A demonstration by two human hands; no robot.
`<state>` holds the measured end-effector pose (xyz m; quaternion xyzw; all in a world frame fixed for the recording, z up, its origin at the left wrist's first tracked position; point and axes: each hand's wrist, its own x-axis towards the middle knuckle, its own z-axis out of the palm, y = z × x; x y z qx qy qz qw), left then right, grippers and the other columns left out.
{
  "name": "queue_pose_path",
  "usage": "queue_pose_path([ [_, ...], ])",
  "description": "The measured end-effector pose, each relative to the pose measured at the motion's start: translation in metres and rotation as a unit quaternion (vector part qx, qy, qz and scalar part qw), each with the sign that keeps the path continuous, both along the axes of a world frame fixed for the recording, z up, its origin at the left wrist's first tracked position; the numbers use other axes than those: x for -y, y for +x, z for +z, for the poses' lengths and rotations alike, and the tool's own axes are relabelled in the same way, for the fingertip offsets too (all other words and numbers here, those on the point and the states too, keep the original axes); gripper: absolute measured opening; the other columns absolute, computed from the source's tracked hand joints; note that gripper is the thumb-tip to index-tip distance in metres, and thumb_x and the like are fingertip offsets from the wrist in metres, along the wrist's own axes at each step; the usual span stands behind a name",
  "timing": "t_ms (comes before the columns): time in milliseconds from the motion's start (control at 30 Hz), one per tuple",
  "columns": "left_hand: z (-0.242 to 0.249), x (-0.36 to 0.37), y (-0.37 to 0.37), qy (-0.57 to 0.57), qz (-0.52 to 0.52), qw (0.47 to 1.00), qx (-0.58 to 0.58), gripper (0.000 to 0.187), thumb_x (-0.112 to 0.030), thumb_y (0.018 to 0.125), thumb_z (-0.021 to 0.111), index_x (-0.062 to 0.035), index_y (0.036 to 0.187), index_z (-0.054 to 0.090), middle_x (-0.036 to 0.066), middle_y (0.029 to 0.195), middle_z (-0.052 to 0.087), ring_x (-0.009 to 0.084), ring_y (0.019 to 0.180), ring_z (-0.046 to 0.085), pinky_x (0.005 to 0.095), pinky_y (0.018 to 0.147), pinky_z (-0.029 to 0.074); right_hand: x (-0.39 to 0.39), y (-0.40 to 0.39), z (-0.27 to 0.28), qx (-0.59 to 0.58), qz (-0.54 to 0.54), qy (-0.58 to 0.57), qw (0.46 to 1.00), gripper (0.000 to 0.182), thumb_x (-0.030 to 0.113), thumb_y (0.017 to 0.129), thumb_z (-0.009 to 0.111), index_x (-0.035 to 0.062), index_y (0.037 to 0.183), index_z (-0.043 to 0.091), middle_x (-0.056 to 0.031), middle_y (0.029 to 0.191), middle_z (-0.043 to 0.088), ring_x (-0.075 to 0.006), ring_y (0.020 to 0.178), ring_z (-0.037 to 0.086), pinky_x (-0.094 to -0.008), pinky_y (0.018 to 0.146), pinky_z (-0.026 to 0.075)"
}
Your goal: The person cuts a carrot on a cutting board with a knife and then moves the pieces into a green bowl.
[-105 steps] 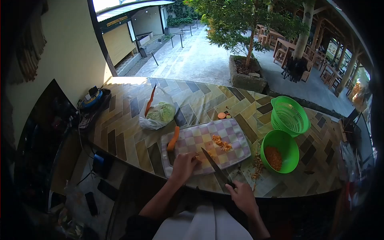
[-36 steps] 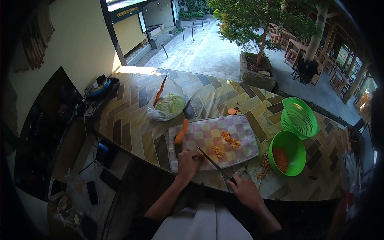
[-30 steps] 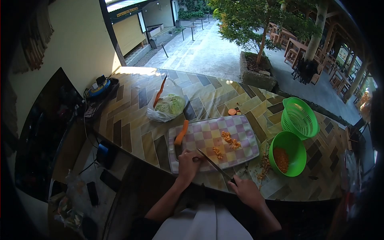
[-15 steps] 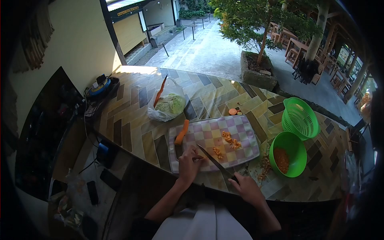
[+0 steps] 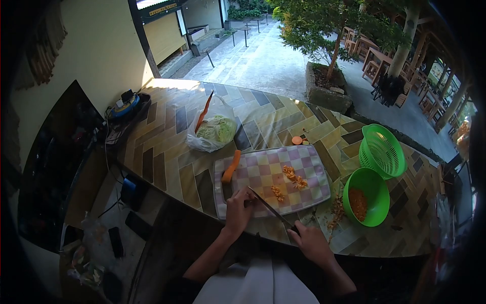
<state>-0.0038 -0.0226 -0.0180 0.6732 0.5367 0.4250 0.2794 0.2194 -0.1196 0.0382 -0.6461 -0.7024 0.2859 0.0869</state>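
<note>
My right hand [image 5: 311,243] grips the dark handle of a knife [image 5: 272,208], its blade slanting up and left across the near side of the cutting board [image 5: 314,182]. My left hand [image 5: 238,210] is closed at the board's near left edge, fingertips beside the knife tip. It pinches what looks like a small piece of carrot, mostly hidden by the fingers. A long piece of carrot [image 5: 232,166] lies on the left of the checkered board. Small heaps of chopped carrot [image 5: 294,177] sit on its middle and right.
Right of the board stands a green bowl [image 5: 377,202] holding chopped orange bits, touching a green colander [image 5: 382,151]. Behind the board are a plastic bag [image 5: 215,129] with cabbage and a carrot [image 5: 205,114], and carrot slices [image 5: 297,140]. Scraps [image 5: 336,213] litter the tabletop.
The knife blade has turned more edge-on, its tip slightly lower by my left fingers. My left fingers have closed in, covering more of the carrot piece. The view has shifted a little.
</note>
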Motion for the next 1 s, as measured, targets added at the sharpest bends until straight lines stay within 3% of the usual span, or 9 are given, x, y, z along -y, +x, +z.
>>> queue_pose_path([
  [267, -0.001, 0.001, 0.000, -0.015, 0.001, 1.000, -0.018, 0.026, 0.002, 0.074, 0.077, -0.0021, 0.090, 0.056, 0.011, 0.083, 0.062, 0.0248, 0.070, 0.065, 0.0370, 0.065, 0.049, 0.000, -0.013, 0.005, 0.056, 0.012, 0.000, 0.998, 0.032, 0.034, 0.101, 0.053, 0.0021, 0.100, 0.050, -0.0244, 0.069, 0.063, -0.0466, 0.071, 0.064, -0.0552, 0.063, 0.050],
  [467, -0.001, 0.004, 0.004, 0.009, 0.014, 0.998, -0.057, 0.017, -0.004, 0.080, 0.075, -0.0032, 0.087, 0.060, 0.011, 0.083, 0.063, 0.0262, 0.068, 0.064, 0.0375, 0.065, 0.051, -0.004, -0.014, 0.000, 0.040, -0.019, 0.018, 0.999, 0.031, 0.032, 0.100, 0.055, 0.0015, 0.098, 0.052, -0.0247, 0.069, 0.063, -0.0464, 0.071, 0.063, -0.0550, 0.063, 0.049],
  [567, 0.009, 0.005, 0.014, -0.013, 0.018, 0.997, -0.070, 0.013, -0.006, 0.082, 0.073, -0.0024, 0.087, 0.061, 0.011, 0.084, 0.068, 0.0270, 0.074, 0.069, 0.0357, 0.068, 0.053, 0.002, -0.003, -0.009, 0.010, -0.063, 0.039, 0.997, 0.032, 0.032, 0.099, 0.057, 0.0009, 0.095, 0.054, -0.0239, 0.069, 0.062, -0.0451, 0.071, 0.063, -0.0535, 0.063, 0.047],
  [667, -0.003, -0.009, 0.021, -0.020, -0.037, 0.999, 0.024, 0.013, -0.004, 0.081, 0.073, -0.0012, 0.088, 0.062, 0.011, 0.085, 0.072, 0.0262, 0.082, 0.073, 0.0334, 0.071, 0.055, 0.006, 0.008, -0.015, -0.056, -0.088, 0.059, 0.993, 0.033, 0.034, 0.099, 0.056, 0.0017, 0.092, 0.054, -0.0234, 0.069, 0.063, -0.0442, 0.071, 0.065, -0.0538, 0.065, 0.048],
  [767, 0.019, -0.014, 0.020, 0.040, -0.084, 0.993, 0.075, 0.014, -0.004, 0.081, 0.073, 0.0003, 0.091, 0.063, 0.010, 0.086, 0.074, 0.0252, 0.086, 0.074, 0.0315, 0.072, 0.056, 0.011, 0.009, -0.006, -0.077, -0.124, 0.032, 0.989, 0.034, 0.035, 0.098, 0.058, 0.0011, 0.093, 0.056, -0.0225, 0.068, 0.063, -0.0437, 0.071, 0.065, -0.0525, 0.064, 0.048],
  [867, 0.025, -0.016, 0.015, 0.051, -0.029, 0.996, 0.069, 0.017, -0.004, 0.079, 0.075, -0.0007, 0.094, 0.066, 0.008, 0.086, 0.074, 0.0247, 0.088, 0.072, 0.0332, 0.075, 0.055, 0.018, 0.007, -0.010, -0.059, -0.158, 0.065, 0.984, 0.030, 0.032, 0.094, 0.065, 0.0020, 0.094, 0.059, -0.0207, 0.067, 0.063, -0.0409, 0.070, 0.065, -0.0482, 0.061, 0.047],
  [1000, 0.030, -0.006, 0.010, 0.096, -0.017, 0.994, -0.048, 0.032, -0.012, 0.074, 0.082, -0.0040, 0.101, 0.067, 0.009, 0.096, 0.071, 0.0287, 0.103, 0.062, 0.0389, 0.089, 0.049, 0.024, 0.003, -0.017, -0.051, -0.156, 0.121, 0.979, 0.030, 0.031, 0.088, 0.071, 0.0038, 0.094, 0.061, -0.0189, 0.069, 0.065, -0.0390, 0.070, 0.067, -0.0474, 0.061, 0.048],
])
